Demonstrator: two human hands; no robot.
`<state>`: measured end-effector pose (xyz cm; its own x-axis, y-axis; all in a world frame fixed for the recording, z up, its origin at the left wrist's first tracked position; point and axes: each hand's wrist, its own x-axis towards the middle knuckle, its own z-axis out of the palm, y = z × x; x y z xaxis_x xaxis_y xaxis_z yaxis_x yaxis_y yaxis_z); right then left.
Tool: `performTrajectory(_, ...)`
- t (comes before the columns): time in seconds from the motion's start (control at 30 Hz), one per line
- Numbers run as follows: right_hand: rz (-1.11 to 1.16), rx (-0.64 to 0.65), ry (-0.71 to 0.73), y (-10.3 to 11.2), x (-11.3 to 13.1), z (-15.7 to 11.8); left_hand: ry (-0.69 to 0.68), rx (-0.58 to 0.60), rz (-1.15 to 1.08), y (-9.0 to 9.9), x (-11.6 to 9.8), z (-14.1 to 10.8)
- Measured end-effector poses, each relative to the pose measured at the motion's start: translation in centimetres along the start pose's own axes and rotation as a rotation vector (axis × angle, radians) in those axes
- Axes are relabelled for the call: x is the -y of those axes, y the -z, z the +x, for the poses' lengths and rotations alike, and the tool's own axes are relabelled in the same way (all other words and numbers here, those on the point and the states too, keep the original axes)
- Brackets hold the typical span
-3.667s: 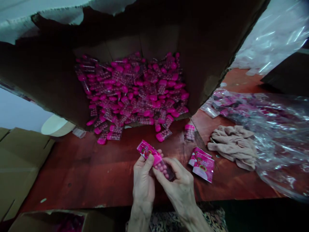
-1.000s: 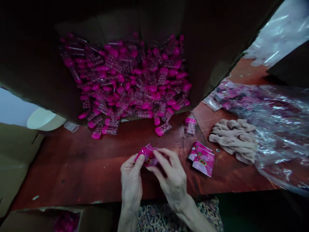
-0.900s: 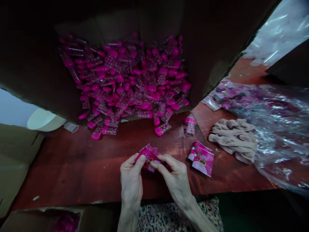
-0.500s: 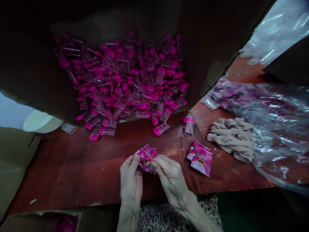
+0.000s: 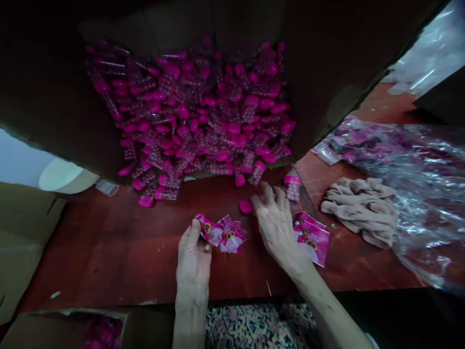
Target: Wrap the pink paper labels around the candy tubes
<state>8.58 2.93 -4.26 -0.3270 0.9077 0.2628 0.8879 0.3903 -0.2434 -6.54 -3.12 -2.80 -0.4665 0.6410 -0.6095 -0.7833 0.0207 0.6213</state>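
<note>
My left hand [image 5: 194,257] is closed, pinching a pink printed plastic wrapper [image 5: 209,230] between thumb and fingers. Two or so more pink wrappers [image 5: 231,235] lie on the table just right of it. My right hand [image 5: 273,220] reaches forward, its fingers bent over a small candy bottle whose pink cap [image 5: 246,206] sticks out on the left; the bottle's body is mostly hidden beneath the fingertips. Another pink-capped bottle [image 5: 291,189] stands upright behind this hand. By my right wrist lies a small stack of pink wrappers [image 5: 316,241].
A large cardboard box [image 5: 323,92] on its side holds a heap of pink-capped bottles [image 5: 203,116], some spilling out. A crumpled beige cloth [image 5: 359,206] and a clear plastic bag [image 5: 428,208] lie to the right. A pale bowl [image 5: 67,175] stands left; an open carton [image 5: 125,329] sits below.
My right hand has left the wrappers and moved forward right to the bottle, which has slid slightly towards me. My left hand keeps one wrapper. The view has shifted slightly.
</note>
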Motion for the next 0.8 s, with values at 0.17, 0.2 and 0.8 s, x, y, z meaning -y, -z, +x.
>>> performTrajectory(0.17,0.123,-0.017,-0.030,-0.1,-0.3,-0.9,0.024,0.009,-0.063,-0.6,0.2,0.0)
performTrajectory(0.2,0.173,-0.027,-0.056,0.2,0.0,-1.4,0.019,0.013,-0.066,-0.7,0.3,0.1)
performTrajectory(0.8,0.922,0.143,-0.345,2.3,4.6,-5.7,-0.038,0.139,0.079,-1.7,2.6,-1.1)
